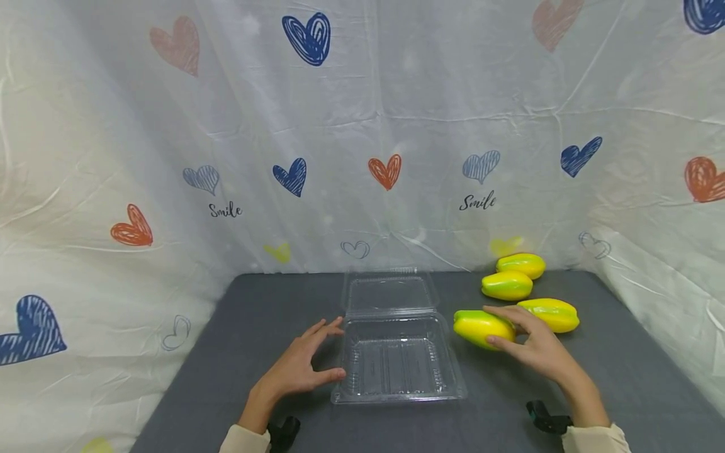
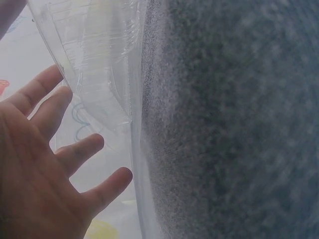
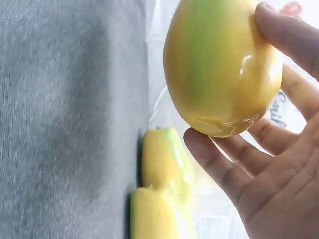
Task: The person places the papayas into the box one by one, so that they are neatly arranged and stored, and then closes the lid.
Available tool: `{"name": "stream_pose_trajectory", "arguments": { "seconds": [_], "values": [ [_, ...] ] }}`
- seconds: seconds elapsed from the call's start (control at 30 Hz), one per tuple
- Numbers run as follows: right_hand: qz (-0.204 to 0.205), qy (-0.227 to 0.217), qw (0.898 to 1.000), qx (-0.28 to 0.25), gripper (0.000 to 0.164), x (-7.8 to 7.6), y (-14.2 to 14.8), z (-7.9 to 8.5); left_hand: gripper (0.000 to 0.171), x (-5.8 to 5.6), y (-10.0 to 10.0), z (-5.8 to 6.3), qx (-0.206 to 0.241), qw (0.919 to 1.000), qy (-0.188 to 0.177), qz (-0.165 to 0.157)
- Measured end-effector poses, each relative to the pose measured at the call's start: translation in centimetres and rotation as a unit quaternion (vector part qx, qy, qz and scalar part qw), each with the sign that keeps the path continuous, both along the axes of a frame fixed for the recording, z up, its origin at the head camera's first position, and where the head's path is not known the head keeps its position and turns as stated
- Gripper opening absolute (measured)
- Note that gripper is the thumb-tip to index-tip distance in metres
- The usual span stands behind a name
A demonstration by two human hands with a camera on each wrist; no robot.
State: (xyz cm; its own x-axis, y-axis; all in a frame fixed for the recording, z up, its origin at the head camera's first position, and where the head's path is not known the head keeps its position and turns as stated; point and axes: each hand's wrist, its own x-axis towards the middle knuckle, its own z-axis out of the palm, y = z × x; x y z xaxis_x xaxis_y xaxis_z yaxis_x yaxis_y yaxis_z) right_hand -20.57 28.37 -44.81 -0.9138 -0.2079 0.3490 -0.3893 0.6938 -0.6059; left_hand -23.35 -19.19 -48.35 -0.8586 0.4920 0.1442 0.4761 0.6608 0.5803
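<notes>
The right hand (image 1: pixel 535 343) grips a yellow-green fruit (image 1: pixel 480 328) right of the clear container (image 1: pixel 396 368); the left hand (image 1: pixel 299 365), fingers spread, is at its left side; three more fruits (image 1: pixel 506 286) lie toward the far right corner of the bench (image 1: pixel 272 308).

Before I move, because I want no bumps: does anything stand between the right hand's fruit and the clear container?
Nothing visible except the right rim of the container beside the fruit; the lid is open at the far side, the left hand at the left.
</notes>
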Motion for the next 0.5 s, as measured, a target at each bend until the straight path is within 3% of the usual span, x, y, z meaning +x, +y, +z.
{"name": "stream_pose_trajectory", "arguments": {
  "seconds": [0.5],
  "values": [
    [0.022, 0.001, 0.999, -0.030, 0.058, 0.4, -3.1, 1.2, 0.077, 0.0, 0.2, 0.0, 0.006, 1.0000, 0.002, -0.002]
  ]
}}
